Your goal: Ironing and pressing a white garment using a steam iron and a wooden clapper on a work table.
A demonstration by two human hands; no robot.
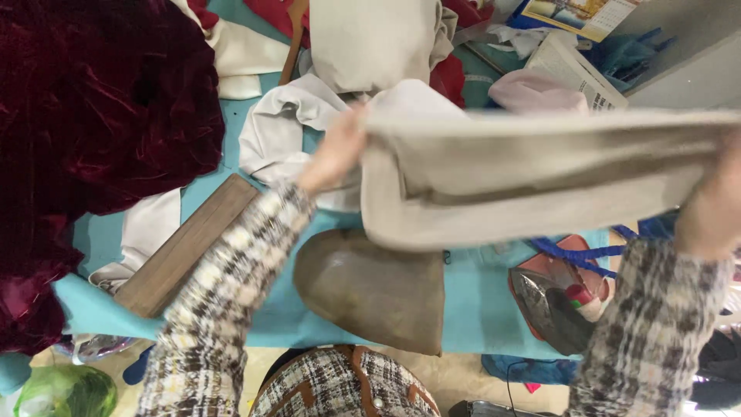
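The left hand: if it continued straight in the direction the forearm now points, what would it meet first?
The left hand grips one end of the beige fabric strip and points up and away. Next in line would probably be the crumpled pale grey cloth on the table, though depth is unclear.

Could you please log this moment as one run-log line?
left hand: grips cloth end | right hand: grips other end | cloth: stretched above table | iron: resting below

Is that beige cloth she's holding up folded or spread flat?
Folded: the beige cloth shows doubled layers and a fold line, stretched between the left hand and right hand.
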